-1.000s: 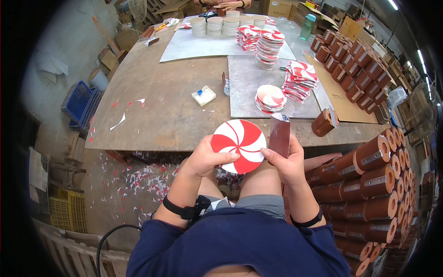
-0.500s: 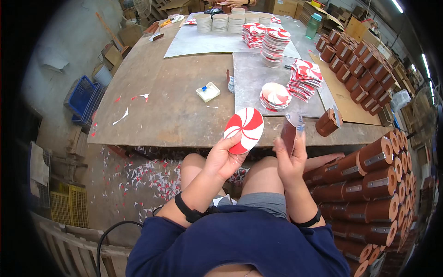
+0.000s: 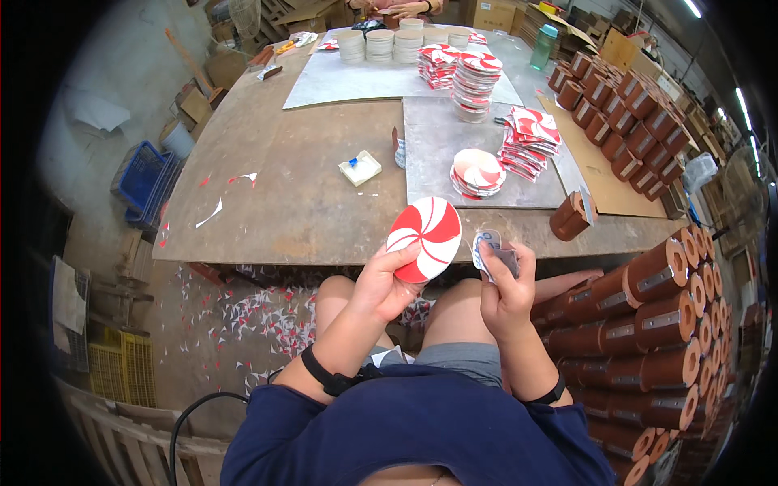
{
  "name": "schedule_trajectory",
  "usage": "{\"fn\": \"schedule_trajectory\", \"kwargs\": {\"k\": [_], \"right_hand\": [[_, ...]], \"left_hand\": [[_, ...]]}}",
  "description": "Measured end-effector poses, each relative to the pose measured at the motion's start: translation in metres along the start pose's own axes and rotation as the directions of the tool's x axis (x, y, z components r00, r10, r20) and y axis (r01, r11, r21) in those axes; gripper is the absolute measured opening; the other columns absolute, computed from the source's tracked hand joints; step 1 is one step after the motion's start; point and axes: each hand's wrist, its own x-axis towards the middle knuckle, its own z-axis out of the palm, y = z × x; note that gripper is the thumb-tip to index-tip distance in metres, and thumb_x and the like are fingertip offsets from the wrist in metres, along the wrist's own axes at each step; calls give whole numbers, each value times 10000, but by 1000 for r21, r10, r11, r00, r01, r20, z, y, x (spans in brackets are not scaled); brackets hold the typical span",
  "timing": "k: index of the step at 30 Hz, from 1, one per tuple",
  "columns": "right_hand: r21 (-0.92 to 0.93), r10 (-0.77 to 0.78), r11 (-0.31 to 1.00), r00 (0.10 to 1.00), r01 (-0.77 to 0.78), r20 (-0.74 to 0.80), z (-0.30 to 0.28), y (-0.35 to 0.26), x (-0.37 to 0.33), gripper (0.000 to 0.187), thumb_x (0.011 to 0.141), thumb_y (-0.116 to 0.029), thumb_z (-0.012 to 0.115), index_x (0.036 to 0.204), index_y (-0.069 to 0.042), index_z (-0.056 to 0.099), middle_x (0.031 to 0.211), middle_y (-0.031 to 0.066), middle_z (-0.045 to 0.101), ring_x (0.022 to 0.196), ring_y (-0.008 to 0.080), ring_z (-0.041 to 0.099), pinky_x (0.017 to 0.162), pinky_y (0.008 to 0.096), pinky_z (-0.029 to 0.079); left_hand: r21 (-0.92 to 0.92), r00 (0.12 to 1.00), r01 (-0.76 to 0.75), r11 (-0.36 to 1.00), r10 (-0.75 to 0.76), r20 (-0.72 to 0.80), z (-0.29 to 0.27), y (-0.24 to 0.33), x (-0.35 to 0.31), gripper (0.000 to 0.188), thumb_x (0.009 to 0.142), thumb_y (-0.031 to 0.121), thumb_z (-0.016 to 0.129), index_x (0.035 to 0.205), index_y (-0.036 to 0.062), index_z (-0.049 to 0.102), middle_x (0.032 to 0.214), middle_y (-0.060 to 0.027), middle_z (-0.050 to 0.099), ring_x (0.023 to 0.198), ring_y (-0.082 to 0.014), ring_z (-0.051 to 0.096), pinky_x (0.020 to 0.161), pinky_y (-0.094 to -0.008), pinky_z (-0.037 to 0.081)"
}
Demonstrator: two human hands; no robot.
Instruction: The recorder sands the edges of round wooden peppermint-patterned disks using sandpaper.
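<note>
In my left grip (image 3: 384,285) I have a round disc (image 3: 426,238), swirled red and white, tilted, its patterned face toward my camera. My right grip (image 3: 510,293) pinches a bent sheet (image 3: 489,247), greyish with blue print, near the disc but apart.

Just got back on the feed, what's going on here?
A seated person holds a red-and-white swirl disc in the left hand, tilted up near the edge of the table. The right hand grips a bent piece of sheet, possibly sandpaper, which is apart from the disc. Beyond them, a low stack of swirl discs sits on a grey board. Another person's hands show at the far end.
</note>
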Motion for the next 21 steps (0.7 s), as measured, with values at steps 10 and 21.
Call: {"fn": "schedule_trajectory", "kwargs": {"k": [10, 21], "right_hand": [[-52, -19, 998, 999, 21, 47, 1, 5, 2, 396, 556, 68, 567, 911, -97, 628, 872, 113, 459, 696, 244, 522, 578, 298, 447], [37, -39, 999, 999, 37, 35, -1, 5, 1, 401, 579, 141, 498, 927, -27, 605, 913, 136, 436, 751, 245, 488, 667, 284, 417]], "left_hand": [[195, 999, -30, 980, 22, 46, -4, 12, -2, 415, 764, -3, 517, 1150, -34, 369, 1078, -145, 502, 977, -230, 520, 839, -355, 434], [242, 976, 20, 970, -72, 208, -13, 18, 4, 460, 721, -22, 552, 1145, -38, 372, 1078, -152, 505, 981, -230, 518, 849, -346, 423]]}}
